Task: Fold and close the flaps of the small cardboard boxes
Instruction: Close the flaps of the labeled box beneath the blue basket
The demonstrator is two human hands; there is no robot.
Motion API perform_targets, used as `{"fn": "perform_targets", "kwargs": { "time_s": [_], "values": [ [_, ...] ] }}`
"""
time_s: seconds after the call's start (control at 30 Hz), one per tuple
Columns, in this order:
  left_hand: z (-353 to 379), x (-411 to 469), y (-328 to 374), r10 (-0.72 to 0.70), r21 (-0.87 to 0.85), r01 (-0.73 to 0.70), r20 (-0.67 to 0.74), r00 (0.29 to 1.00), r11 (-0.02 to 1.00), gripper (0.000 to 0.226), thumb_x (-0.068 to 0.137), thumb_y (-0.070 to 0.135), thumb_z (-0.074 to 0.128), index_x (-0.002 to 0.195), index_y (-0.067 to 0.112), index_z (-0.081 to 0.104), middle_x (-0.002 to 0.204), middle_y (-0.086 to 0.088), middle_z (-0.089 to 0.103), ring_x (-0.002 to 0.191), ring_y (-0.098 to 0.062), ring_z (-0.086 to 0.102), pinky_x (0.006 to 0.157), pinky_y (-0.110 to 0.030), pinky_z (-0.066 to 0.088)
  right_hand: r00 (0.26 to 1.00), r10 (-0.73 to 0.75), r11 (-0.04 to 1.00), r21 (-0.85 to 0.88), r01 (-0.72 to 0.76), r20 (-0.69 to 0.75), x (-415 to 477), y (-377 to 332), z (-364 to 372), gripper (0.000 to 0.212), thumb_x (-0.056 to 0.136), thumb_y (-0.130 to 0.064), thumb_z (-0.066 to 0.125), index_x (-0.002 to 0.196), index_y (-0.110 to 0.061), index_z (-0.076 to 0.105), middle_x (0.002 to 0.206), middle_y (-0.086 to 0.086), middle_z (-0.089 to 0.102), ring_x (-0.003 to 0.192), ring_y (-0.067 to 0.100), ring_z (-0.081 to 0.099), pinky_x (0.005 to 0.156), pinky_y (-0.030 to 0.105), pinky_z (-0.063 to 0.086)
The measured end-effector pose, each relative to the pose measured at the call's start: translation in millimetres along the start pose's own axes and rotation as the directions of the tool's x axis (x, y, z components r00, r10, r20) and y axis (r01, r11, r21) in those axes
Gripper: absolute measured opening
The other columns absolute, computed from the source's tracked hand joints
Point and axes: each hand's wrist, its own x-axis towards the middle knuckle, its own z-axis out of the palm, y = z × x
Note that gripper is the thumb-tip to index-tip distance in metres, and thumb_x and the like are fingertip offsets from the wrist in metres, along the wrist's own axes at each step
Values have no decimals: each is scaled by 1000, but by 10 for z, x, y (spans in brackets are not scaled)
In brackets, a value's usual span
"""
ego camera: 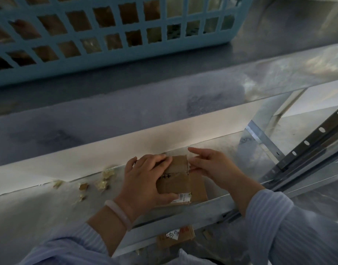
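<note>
Left hand grips the cardboard box, long axis pointing away; right hand pinches its far flap.

**Free room and obstacles about the hands.** Bare grey metal table lies open left of the left hand, broken only by crumpled yellowish tape scraps scattered near it. Between this hand and the right hand sits the small brown cardboard box, gripped by the left and pinched at a flap by the right. Just beyond both hands a pale upright ledge bars the way. Well beyond that stands a blue plastic lattice basket. Right of the right hand a slotted grey metal rail slants across. A metal front rim runs beneath the wrists.
</note>
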Motion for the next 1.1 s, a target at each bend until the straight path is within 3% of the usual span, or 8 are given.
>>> {"fn": "perform_targets", "kwargs": {
  "time_s": [0.1,0.33,0.4,0.53,0.7,0.8,0.97,1.1],
  "values": [
    [2,10,-5,0,12,0,1,1000,1000,96,60,85,49,136,28,48,133,11,48,120,-16,48,97,-56,38,999,-25,994,-109,23,-23,66,17,76,18,86,-4,67,103,-6,71,94,15,73,87,25,71,79,33,58],
    [5,11,2,0,21,0,-1,1000,1000,96,59,85,49,136,28,49,133,10,49,120,-16,47,97,-56,38,989,51,999,8,-51,-142,168,70,154,4,89,-7,66,89,-5,69,81,11,70,75,18,67,69,31,58],
    [0,9,1,-4,23,4,3,1000,1000,96,59,85,49,136,28,48,133,10,49,120,-15,47,97,-55,38,975,5,985,-168,-43,-220,211,84,178,3,88,-9,67,85,-9,68,81,9,71,72,17,69,66,30,59],
    [-14,0,-8,-14,6,14,33,999,1000,96,62,86,46,139,30,46,136,11,46,123,-14,45,99,-56,36,952,-155,773,-632,-50,-265,222,216,150,15,84,-14,70,78,-26,65,79,-3,71,75,15,69,74,34,59],
    [-9,-2,-5,-18,0,18,37,999,1000,95,60,84,50,138,30,46,136,11,46,123,-16,45,100,-56,35,992,-48,952,-305,9,-120,33,214,89,15,88,-12,67,100,-16,75,93,2,75,83,12,72,73,24,58],
    [-24,-7,0,-28,-1,28,48,998,1000,96,60,85,49,139,31,44,136,11,45,124,-15,44,102,-56,34,980,-29,978,-210,-13,-196,29,171,76,18,75,-8,80,91,-9,72,87,9,74,79,22,72,73,32,60],
    [-76,-13,14,-74,-41,78,88,993,996,102,58,89,46,143,35,32,140,14,40,129,-11,38,113,-51,22,907,-147,912,-408,-29,-394,132,115,-100,11,79,-15,78,84,-17,68,82,2,71,75,18,71,76,38,60],
    [-123,-25,-15,-65,-115,86,174,983,990,98,63,90,40,144,37,27,148,21,26,138,-3,22,118,-45,6,928,-193,764,-642,-62,-319,204,55,-171,23,93,-13,57,107,-23,72,101,-2,71,83,16,68,79,34,57]
  ]
}}
